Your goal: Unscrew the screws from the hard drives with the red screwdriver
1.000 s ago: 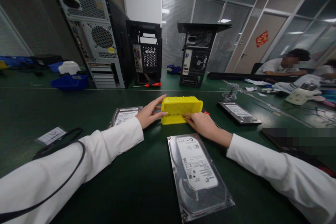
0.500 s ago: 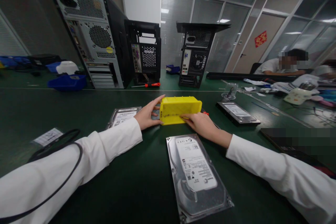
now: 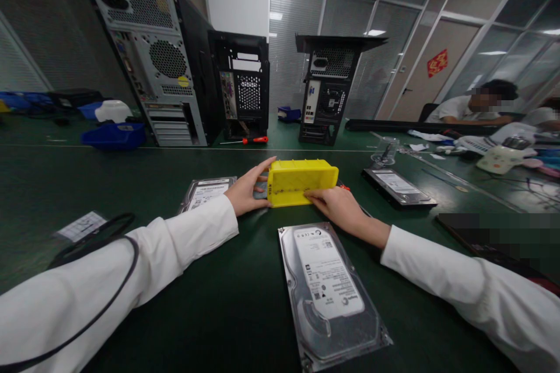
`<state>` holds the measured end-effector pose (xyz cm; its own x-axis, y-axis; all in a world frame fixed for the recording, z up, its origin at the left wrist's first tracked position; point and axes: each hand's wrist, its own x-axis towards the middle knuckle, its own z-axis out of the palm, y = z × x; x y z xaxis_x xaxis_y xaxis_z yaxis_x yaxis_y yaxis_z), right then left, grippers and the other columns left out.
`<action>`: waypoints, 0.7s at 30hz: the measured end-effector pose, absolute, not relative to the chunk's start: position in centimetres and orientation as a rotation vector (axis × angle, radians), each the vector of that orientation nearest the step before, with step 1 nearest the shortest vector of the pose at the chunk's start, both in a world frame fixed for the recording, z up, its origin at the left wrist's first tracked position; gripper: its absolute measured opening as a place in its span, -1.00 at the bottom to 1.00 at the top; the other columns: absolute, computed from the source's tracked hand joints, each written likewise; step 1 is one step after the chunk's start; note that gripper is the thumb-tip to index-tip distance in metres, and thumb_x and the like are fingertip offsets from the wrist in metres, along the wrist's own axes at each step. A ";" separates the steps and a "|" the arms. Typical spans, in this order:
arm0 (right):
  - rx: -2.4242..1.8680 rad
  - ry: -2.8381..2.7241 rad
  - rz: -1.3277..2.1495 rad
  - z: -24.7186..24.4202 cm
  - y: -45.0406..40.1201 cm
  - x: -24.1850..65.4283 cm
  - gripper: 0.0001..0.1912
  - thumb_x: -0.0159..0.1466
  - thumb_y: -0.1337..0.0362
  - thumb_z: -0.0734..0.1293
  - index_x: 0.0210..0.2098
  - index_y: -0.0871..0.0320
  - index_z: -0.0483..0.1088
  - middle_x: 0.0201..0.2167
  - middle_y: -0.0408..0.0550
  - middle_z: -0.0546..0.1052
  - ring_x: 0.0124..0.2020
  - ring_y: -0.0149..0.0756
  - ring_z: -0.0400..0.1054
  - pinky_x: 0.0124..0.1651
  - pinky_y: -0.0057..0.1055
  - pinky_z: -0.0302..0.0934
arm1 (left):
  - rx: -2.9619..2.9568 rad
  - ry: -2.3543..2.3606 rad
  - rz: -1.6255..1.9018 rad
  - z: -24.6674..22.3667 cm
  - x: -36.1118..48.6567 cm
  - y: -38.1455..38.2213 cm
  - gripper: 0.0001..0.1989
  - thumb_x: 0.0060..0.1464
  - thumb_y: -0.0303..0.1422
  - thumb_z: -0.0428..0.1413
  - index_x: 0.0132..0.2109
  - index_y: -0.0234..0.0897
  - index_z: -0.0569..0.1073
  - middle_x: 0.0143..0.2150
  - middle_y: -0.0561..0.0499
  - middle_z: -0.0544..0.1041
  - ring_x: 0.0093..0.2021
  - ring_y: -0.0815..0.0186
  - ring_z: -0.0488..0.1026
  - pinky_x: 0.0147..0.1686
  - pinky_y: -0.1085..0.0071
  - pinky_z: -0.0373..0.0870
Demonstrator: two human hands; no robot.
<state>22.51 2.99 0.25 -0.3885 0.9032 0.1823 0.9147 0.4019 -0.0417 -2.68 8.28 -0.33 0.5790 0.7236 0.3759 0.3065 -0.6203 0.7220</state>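
Yellow bin on the green table, mid-bench, open side toward the wearer. Left hand has its left end, fingers apart, thumb low and fingertips at the top edge, clamped on that end. Right hand reaches in at the front, fingers bunched by the bin floor; can't tell if they pinch anything. Front drive lies label up, nearer the wearer. Left drive partly hidden by left sleeve. Right drive sits beyond the right forearm. Red screwdriver lies by the PC cases.
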 end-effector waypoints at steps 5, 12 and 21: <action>-1.623 -2.467 -0.111 0.3 2.9 22.8 -0.71 0.29 0.23 0.20 -0.04 0.23 0.31 -0.09 0.03 0.40 -0.14 -0.30 0.35 -0.10 -0.22 0.29 | 2.207 0.807 0.901 -0.2 -2.6 8.1 -0.01 -0.19 -0.51 0.25 0.30 -0.04 -0.10 0.25 -0.20 0.10 0.08 -0.01 0.29 -0.17 0.19 0.45; -1.569 -2.456 -0.146 0.4 2.7 23.1 -0.72 0.29 0.23 0.20 -0.06 0.24 0.32 -0.12 0.02 0.42 -0.17 -0.32 0.36 -0.12 -0.25 0.31 | 2.227 0.823 0.885 0.0 -2.6 7.8 -0.03 -0.17 -0.49 0.24 0.30 -0.05 -0.11 0.26 -0.19 0.08 0.09 0.00 0.28 -0.16 0.20 0.45; -1.333 -2.398 -0.169 2.5 -1.3 25.4 -0.74 0.28 0.27 0.20 -0.09 0.11 0.43 -0.24 -0.10 0.57 -0.33 -0.36 0.48 -0.27 -0.45 0.34 | 2.360 0.861 0.949 0.8 -2.3 6.8 0.03 -0.18 -0.27 0.27 0.31 -0.17 -0.18 0.29 -0.21 -0.08 0.23 -0.04 0.04 0.10 0.07 0.18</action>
<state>25.37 -1.28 2.50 -0.4714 0.7902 0.3916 0.8374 0.5403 -0.0822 -2.32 6.76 0.76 0.5680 0.6904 0.4479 0.3787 -0.7025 0.6026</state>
